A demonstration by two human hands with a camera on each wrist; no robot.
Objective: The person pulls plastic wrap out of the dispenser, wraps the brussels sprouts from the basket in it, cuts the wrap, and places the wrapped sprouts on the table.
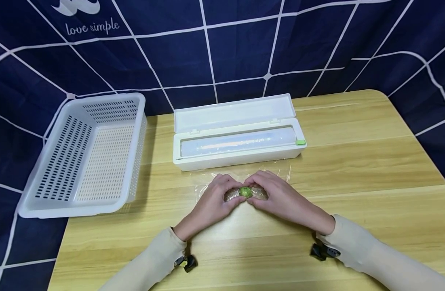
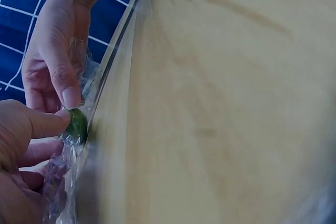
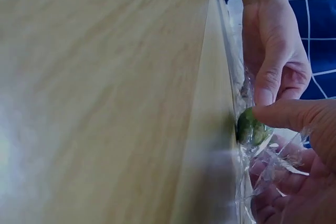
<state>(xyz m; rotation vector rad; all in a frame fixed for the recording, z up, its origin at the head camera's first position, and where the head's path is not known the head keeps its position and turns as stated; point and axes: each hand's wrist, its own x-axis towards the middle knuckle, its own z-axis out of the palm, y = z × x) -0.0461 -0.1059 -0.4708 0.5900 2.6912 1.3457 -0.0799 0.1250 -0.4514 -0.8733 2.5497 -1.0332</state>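
A small round green fruit or vegetable (image 1: pixel 245 192), its exact kind unclear, sits on the table in clear plastic wrap (image 1: pixel 259 193). From its left side my left hand (image 1: pixel 216 197) pinches the gathered wrap, thumb and curled fingers against the green piece. My right hand (image 1: pixel 278 198) does the same from the right, and the two thumbs nearly meet in front of it. In the left wrist view, crinkled film (image 2: pixel 59 190) runs below the green piece (image 2: pixel 77 125). Loose film also trails by the right fingers (image 3: pixel 270 169) in the right wrist view.
Just behind the hands stands a white plastic-wrap dispenser box (image 1: pixel 240 155), lid (image 1: pixel 235 112) raised, with a roll of film (image 1: pixel 238 141) inside and a green slider (image 1: pixel 300 142). A white slotted basket (image 1: pixel 136 161) stands at the left. A dark blue gridded cloth (image 1: pixel 240 48) hangs behind the wooden table (image 1: pixel 368 161).
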